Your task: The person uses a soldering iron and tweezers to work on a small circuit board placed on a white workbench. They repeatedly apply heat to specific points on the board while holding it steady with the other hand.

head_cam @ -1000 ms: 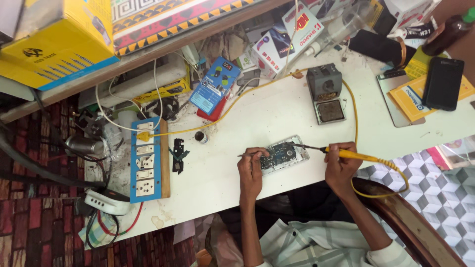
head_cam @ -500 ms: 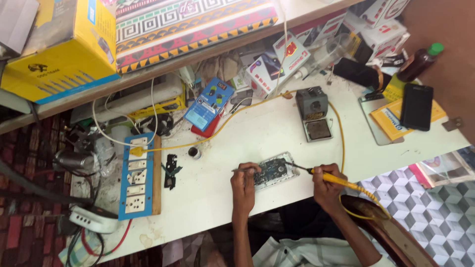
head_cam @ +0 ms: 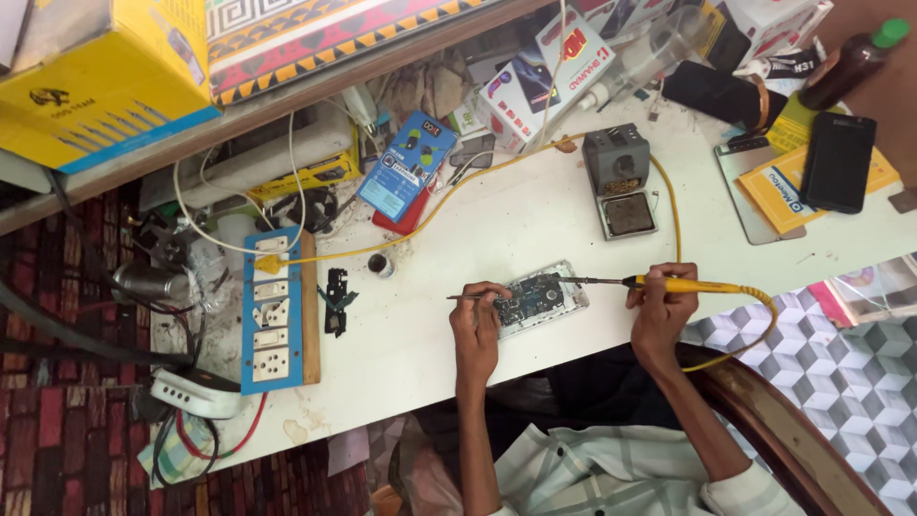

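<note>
An opened phone with its circuit board showing lies on the white table near the front edge. My left hand grips thin metal tweezers at the board's left end. A yellow-handled soldering iron is in my right hand, its dark tip reaching the board's right side. The iron's yellow cord runs across the table to a blue power strip.
A grey soldering stand with a sponge tray sits behind the board. A black phone rests on a yellow booklet at the right. A blue packet, a small black part and boxes crowd the back.
The view has shifted, so the table sits differently in frame. Both hands stay at the circuit board, with the iron tip and tweezers still on it.
</note>
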